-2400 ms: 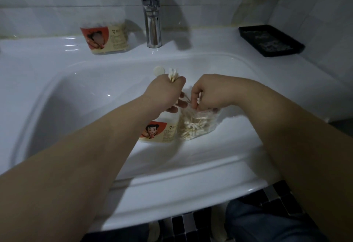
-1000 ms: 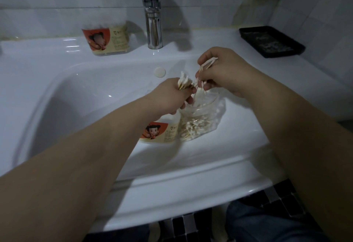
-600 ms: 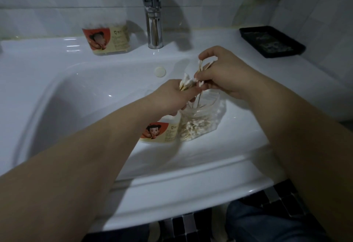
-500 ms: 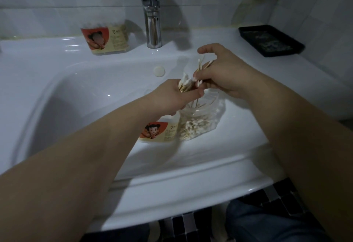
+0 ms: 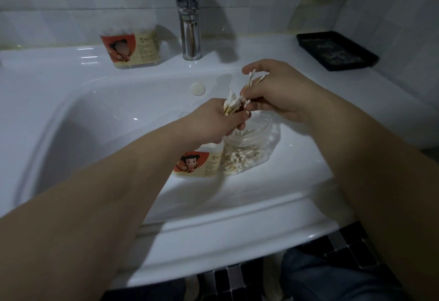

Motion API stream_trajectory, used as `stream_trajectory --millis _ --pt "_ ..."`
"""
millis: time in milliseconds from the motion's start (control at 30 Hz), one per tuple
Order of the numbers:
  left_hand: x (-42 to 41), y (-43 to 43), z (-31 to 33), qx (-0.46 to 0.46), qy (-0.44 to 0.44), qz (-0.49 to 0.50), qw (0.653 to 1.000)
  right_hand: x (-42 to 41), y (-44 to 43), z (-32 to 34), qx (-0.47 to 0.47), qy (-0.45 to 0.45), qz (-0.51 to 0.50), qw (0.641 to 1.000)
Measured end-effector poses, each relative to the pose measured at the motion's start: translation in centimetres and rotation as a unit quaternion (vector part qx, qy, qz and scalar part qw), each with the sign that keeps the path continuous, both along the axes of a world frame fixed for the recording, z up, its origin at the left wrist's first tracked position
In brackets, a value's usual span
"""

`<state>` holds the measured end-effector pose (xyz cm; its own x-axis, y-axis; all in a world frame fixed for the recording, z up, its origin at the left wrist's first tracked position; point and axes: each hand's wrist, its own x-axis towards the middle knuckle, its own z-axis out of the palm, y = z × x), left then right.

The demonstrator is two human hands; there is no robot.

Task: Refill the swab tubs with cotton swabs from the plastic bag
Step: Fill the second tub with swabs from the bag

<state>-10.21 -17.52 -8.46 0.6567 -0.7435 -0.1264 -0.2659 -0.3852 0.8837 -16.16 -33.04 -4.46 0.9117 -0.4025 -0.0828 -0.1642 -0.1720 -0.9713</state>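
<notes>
Left hand: our left hand (image 5: 219, 121), at the centre of the frame, is curled round a bundle of swabs (image 5: 234, 104), cotton tips pointing up and away from us.
Right hand: our right hand (image 5: 279, 92), just right of centre and a little higher, pinches a few swabs (image 5: 255, 78) between thumb and fingertips. Their lower ends meet the bundle, so the two hands touch or nearly so.
Source: a clear container (image 5: 249, 156) sits below both hands on the near slope of the basin (image 5: 107, 120), mouth up, with a jumble of swabs inside and a red-and-cream label on its left side. Whether it is the bag or an open tub, we cannot tell.
Other tub: a labelled tub (image 5: 129, 48) stands in the upper left on the ledge, just left of the tap (image 5: 188, 15), and looks full.
Step in hand: we judge that we are feeding the pinched swabs into the left-hand bundle to gather a batch.
Doing it well: we should line the sticks parallel before letting go, tips level with the bundle, and loosen the left grip only enough to admit them. Working directly over the container means a dropped swab falls back in and not into the basin, which may be wet.
Risk: crossed sticks would splay the bundle and could jam at a tub mouth.
Elsewhere: a black tray (image 5: 337, 51) lies in the upper right, well apart.
</notes>
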Motion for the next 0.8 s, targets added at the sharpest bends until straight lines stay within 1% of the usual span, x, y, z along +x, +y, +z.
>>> stream_trajectory --millis 200,333,400,500,667,733,800 --pt "-0.2 0.1 0.1 0.027 -0.016 0.008 0.999 0.2 -0.8 0.0 0.003 -0.02 -0.046 0.999" --pt "0.1 0.0 0.3 0.041 -0.035 0.039 0.998 0.5 -1.2 0.0 -0.008 -0.051 -0.078 0.996" --pt "0.2 0.0 0.3 0.044 -0.034 0.064 0.996 0.4 -1.5 0.1 -0.01 -0.053 -0.081 0.995" --pt "0.5 -0.1 0.3 0.013 -0.036 0.115 0.993 0.3 -1.4 0.0 -0.02 -0.026 -0.052 0.998" --pt "0.8 -0.3 0.5 -0.053 -0.023 0.192 0.98 0.2 -0.6 -0.1 -0.02 0.006 0.04 0.999" --pt "0.8 -0.3 0.7 -0.077 0.002 0.194 0.978 0.1 -0.4 0.0 -0.01 0.01 0.061 0.998" --pt "0.6 -0.4 0.8 -0.111 0.06 0.171 0.977 0.0 -0.3 0.1 0.004 0.008 0.078 0.997"
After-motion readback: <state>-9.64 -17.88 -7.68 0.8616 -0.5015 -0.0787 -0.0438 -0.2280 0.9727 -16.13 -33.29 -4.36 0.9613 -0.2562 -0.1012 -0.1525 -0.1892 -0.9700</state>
